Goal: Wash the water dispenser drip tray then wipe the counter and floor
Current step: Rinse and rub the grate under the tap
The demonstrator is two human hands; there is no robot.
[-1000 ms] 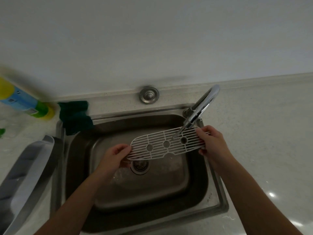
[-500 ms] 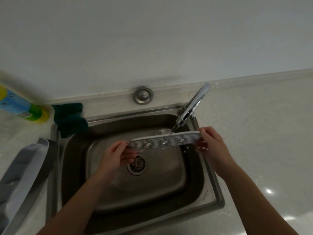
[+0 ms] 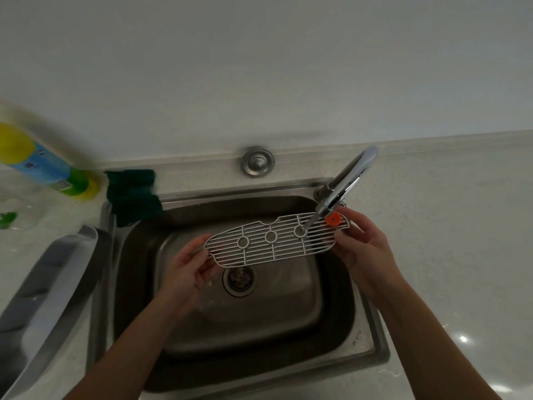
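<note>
I read the left hand (image 3: 189,265) as pinching the left tip of the white drip tray grille (image 3: 274,243), fingers above and thumb below. The right hand (image 3: 364,255) is clamped on the right end, thumb at the near edge and fingers bent over the far one. The grille hangs nearly flat between them over the sink (image 3: 372,350), above the drain (image 3: 238,279) and closer to the basin's back wall than its front.

An orange plug (image 3: 333,220) sits in the grille's right end, just beside the right fingertips. The chrome faucet (image 3: 346,183) crosses in front of that end and hides part of it. Its thin stream meets the bars at the rightmost of three rings. I cannot tell how far the right fingers wrap behind.

A dark green cloth (image 3: 132,194) drapes over the sink's back-left corner. On the counter (image 3: 447,226) beside the left rim lies a grey tray base (image 3: 43,298), cut off by the frame. A blurred yellow-and-blue bottle (image 3: 43,166) lies further back.
</note>
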